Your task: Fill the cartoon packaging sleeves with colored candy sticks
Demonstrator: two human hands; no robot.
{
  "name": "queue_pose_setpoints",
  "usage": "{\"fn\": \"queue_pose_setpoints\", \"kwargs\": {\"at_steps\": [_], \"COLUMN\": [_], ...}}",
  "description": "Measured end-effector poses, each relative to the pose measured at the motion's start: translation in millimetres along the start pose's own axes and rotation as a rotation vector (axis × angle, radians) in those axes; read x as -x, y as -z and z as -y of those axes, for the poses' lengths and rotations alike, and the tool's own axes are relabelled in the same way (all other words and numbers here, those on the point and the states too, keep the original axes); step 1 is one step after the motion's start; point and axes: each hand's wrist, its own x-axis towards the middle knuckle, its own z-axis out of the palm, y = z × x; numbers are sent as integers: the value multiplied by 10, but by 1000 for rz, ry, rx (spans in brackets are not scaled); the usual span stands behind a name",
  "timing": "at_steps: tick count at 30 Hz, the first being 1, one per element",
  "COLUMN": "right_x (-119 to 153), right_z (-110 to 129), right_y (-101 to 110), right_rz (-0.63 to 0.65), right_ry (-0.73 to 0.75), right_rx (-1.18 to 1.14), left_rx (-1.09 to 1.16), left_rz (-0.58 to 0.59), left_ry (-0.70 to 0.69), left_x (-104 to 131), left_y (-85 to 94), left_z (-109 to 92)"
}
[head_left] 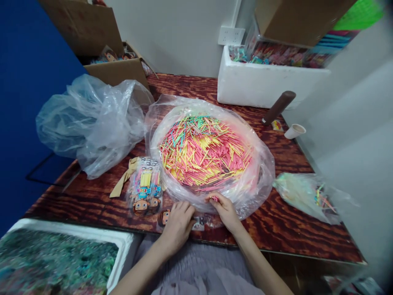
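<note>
Near the table's front edge, my left hand (179, 223) is closed on a small clear packet (199, 223) with a cartoon face at its left end. Just right of it, my right hand (223, 208) pinches a small bundle of pink sticks (214, 198), seen end-on. Beyond both hands a clear plastic bag (265, 168) lies wide open around a large heap of thin pink, yellow and green sticks (205, 151). Several filled packets (145, 186) with cartoon faces are stacked left of the heap, beside a tan strip (124, 180).
Crumpled plastic (101, 123) and a cardboard box (118, 71) stand back left. At the right are a white foam box (260, 84), a brown tube (279, 107), a cup (295, 131) and a small bag (301, 194). A foam bin (123, 246) sits front left.
</note>
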Motion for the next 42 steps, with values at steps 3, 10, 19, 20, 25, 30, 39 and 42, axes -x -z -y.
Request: {"fn": "queue_pose_setpoints", "kwargs": {"at_steps": [3,10,19,20,25,30,39,42], "right_x": [-3,-19,-39,-41,-45,-44,-38,-26], "right_z": [-14,-42,-69,-70,-64,-36,-14,-24], "right_y": [-4,-5,-4,-4,-8,-9,-10,-14], "right_rz": [-12,-28,-25,-24,-11,-15,-23,-38], "right_ry": [6,3,3,7,20,15,5,-1], "right_rx": [1,2,2,1,-4,4,-6,-10], "left_rx": [69,297,401,412,326,181,455,528], "left_rz": [38,-156,-582,-610,-572,-592,-782,-781], "left_ry": [-50,50,102,113,66,30,217,219], "left_x": [-42,-84,-165,-212,-526,-667,-595,-532], "left_y": [61,85,335,371,333,258,468,469], "left_z": [116,266,103,99,210,256,194,173]}}
